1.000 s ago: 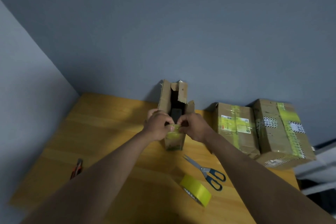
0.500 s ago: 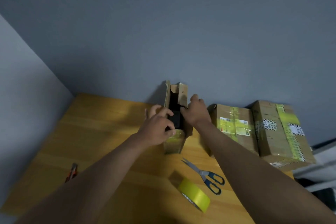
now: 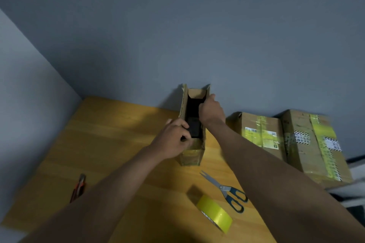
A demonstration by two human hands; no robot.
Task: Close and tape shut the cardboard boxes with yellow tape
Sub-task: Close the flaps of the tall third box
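A narrow open cardboard box point(image 3: 192, 154) stands on the wooden table point(image 3: 110, 144) by the wall, its near end covered with yellow tape. A dark object lies inside it. My left hand point(image 3: 173, 140) grips the box's near left edge, thumb curled over the rim. My right hand point(image 3: 211, 110) holds the right side flap near the far end, fingers curled over it. The left flap point(image 3: 182, 102) stands upright. A roll of yellow tape point(image 3: 215, 213) lies on the table in front of the box.
Scissors point(image 3: 227, 189) with dark handles lie beside the tape roll. An orange utility knife point(image 3: 79, 186) lies at the left. Two taped cardboard boxes point(image 3: 260, 134) point(image 3: 316, 144) sit at the right against the grey wall.
Both hands left the taped near end. My right hand moved away along the right flap toward the wall. My left hand shifted to the left rim. The side flaps now stand more upright.
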